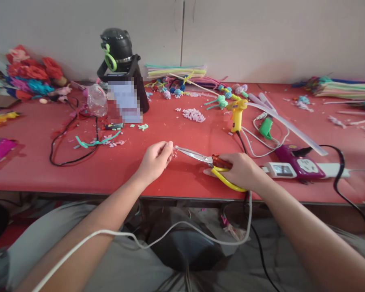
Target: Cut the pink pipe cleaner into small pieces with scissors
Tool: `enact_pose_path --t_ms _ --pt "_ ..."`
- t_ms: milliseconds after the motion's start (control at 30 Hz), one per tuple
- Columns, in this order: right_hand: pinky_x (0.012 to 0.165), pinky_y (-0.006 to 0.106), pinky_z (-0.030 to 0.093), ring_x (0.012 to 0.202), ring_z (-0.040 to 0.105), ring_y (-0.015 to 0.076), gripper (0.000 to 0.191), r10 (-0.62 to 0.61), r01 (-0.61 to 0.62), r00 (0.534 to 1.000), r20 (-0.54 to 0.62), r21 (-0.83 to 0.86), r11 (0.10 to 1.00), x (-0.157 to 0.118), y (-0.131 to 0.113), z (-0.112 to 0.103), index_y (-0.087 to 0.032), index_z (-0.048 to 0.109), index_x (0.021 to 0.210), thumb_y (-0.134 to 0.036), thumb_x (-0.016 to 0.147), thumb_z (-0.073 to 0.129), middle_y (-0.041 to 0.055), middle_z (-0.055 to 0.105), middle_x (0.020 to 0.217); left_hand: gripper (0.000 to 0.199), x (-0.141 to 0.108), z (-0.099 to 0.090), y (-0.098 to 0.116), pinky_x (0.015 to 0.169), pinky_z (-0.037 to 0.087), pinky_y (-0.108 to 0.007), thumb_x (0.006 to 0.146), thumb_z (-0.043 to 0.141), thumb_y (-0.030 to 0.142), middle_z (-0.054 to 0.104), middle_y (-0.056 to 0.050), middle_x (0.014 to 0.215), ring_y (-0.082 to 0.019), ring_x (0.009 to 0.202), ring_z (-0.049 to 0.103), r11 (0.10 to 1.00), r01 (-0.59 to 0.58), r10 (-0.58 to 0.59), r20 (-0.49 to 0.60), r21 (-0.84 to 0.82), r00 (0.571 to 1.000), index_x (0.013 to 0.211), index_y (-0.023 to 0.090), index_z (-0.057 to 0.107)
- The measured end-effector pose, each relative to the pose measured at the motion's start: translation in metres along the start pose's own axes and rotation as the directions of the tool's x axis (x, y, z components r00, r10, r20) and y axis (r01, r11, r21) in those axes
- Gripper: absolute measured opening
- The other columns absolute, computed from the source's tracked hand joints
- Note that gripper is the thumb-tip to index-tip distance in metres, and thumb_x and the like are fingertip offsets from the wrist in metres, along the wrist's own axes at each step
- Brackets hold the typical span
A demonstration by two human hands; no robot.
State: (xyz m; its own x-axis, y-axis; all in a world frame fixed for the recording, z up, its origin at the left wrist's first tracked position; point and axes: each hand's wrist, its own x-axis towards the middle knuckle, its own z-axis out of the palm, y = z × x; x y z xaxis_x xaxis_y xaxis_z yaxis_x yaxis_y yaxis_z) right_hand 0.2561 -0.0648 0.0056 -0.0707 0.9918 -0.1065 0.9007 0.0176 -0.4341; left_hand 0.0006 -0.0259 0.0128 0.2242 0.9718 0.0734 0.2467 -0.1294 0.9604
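- Here, our left hand (158, 158) has its grip pinched on a small pale piece (176, 148), at the tips of the scissors (198, 156).
- Our right hand (239, 168) has its grip closed around the scissors' red and yellow handles, above the red desk (134, 164).
- Beyond them, we see a pile of pale pink clippings (194, 115), with a yellow glue gun (237, 117) upright to its right.
- A purple power strip (302, 162) lies on the desk, right of our right hand.
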Motion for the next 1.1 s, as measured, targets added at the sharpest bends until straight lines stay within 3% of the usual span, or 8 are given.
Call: enact_pose_path --t_ms 533,1100 --pt "0.050 0.025 0.025 0.056 0.030 0.0111 0.063 -0.026 0.027 0.999 -0.022 0.049 0.998 -0.002 0.003 0.002 -0.022 0.042 0.060 -0.080 0.068 0.065 -0.0048 0.035 0.055 0.044 0.000 -0.001 -0.011 0.044 0.029 -0.022 0.100 0.043 0.034 0.041 0.004 0.051 -0.006 0.043 0.038 0.999 -0.024 0.026 -0.048 0.029 0.999 0.059 0.019 0.041" --pt "0.051 0.027 0.025 0.057 0.029 0.0120 0.068 0.009 -0.009 1.000 -0.001 0.014 1.000 -0.002 -0.003 -0.001 -0.022 0.038 0.059 -0.087 0.065 0.058 -0.0034 0.038 0.056 0.044 0.001 -0.001 -0.009 0.045 0.031 -0.023 0.101 0.042 0.038 0.041 0.004 0.052 -0.007 0.043 0.039 1.000 -0.004 0.004 -0.001 0.011 1.000 0.061 0.019 0.041"
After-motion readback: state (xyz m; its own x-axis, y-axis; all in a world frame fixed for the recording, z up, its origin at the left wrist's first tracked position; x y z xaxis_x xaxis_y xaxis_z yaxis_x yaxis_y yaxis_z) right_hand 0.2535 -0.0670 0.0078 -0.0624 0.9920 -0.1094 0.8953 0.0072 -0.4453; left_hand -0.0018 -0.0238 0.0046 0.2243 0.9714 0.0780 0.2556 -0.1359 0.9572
